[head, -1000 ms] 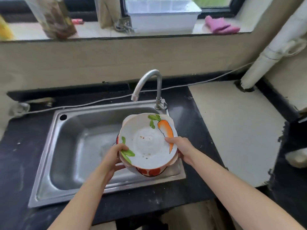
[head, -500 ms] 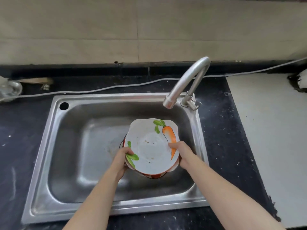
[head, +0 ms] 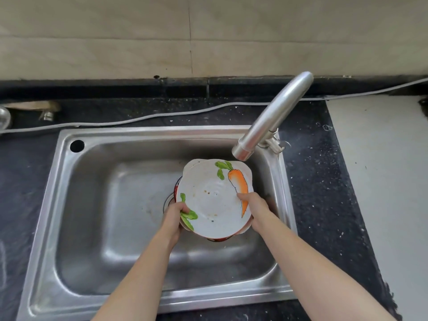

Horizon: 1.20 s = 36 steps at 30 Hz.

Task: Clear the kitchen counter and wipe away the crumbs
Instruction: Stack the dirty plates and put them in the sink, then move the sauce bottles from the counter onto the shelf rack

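I'm in the clearing half of the job: the stack of dishes [head: 213, 198] is down inside the sink [head: 49, 193], over the drain and just below the mouth of the tap [head: 273, 119]. A carrot-painted plate is on top, with at least one more rim and something red-patterned showing beneath it. My left hand [head: 177, 214] pinches the stack's left edge, thumb curled over the rim by the green leaf; the fingers are hidden underneath. My right hand [head: 254, 205] does the same on the right edge, thumb lying across the carrot. I can't tell whether the bottom piece touches the basin floor or hangs just above it. As I judge it, the next move is a level lowering until the weight is off my hands, then sliding the fingers out from under without tipping the top plate — a few crumbs [head: 208, 193] sit loose on it. After that the wiping remains: the dark counter [head: 23, 181] is speckled with bits on both sides of the sink, and I see no cloth in view.
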Each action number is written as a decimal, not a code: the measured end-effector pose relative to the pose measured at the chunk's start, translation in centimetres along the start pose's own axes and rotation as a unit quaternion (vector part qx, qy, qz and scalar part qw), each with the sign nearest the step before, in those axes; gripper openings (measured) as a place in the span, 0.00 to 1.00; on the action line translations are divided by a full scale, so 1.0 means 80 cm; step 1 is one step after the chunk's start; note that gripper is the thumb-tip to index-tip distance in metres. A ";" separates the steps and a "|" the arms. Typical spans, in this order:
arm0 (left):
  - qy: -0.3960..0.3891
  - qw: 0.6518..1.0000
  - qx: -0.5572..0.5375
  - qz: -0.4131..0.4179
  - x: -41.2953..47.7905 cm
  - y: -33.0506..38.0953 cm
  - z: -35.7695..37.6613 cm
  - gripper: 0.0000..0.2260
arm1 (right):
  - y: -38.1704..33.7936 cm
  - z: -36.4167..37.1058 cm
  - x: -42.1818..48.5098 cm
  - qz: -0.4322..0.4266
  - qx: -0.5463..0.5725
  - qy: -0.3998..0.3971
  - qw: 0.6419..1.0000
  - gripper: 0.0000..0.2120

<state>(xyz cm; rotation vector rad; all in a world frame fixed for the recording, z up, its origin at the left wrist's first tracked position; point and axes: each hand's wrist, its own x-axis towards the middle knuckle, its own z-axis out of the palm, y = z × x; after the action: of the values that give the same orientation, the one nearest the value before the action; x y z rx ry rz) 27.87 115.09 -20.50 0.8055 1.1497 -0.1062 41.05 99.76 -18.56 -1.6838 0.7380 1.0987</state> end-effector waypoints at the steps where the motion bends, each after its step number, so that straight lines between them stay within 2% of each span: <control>1: 0.003 1.000 0.002 -0.002 0.000 0.000 0.001 0.18 | -0.001 0.001 -0.001 -0.003 -0.005 0.003 1.000 0.14; 5: 0.060 0.997 0.052 -0.002 -0.008 0.004 0.010 0.12 | 0.000 0.002 -0.012 -0.043 -0.056 0.017 0.997 0.19; 6: 0.088 0.994 0.067 0.009 -0.010 0.005 0.014 0.12 | 0.001 0.002 -0.016 -0.064 -0.081 0.020 0.994 0.19; 8: 0.156 0.983 0.084 0.043 -0.020 0.007 0.024 0.20 | 0.003 0.001 -0.029 -0.115 -0.141 0.026 0.983 0.17; 10: 0.234 0.957 0.139 0.097 -0.036 0.007 0.035 0.29 | 0.007 -0.009 -0.050 -0.172 -0.195 0.026 0.965 0.15; 13: 0.282 0.913 0.212 0.205 -0.069 0.006 0.061 0.27 | 0.014 -0.034 -0.085 -0.243 -0.237 0.014 0.940 0.26; 15: 0.252 0.907 0.223 0.252 -0.092 0.000 0.083 0.21 | 0.021 -0.059 -0.110 -0.267 -0.235 0.022 0.934 0.30; 20: 0.134 0.924 0.228 0.278 -0.160 -0.035 0.163 0.07 | 0.049 -0.164 -0.171 -0.301 -0.224 0.072 0.924 0.25; 24: 0.042 0.899 0.304 0.313 -0.218 -0.101 0.246 0.05 | 0.103 -0.278 -0.205 -0.291 -0.180 0.142 0.929 0.23; 30: -0.096 0.841 0.430 0.315 -0.297 -0.235 0.368 0.05 | 0.223 -0.460 -0.245 -0.257 -0.113 0.230 0.932 0.22; 36: -0.216 0.759 0.537 0.299 -0.364 -0.380 0.466 0.10 | 0.353 -0.619 -0.277 -0.193 -0.066 0.308 0.929 0.22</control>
<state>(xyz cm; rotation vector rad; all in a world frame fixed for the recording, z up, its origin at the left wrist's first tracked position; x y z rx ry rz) 29.66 60.96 -5.33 2.0186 0.2401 -0.4166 24.32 43.12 -2.67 -2.2075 0.6745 0.3371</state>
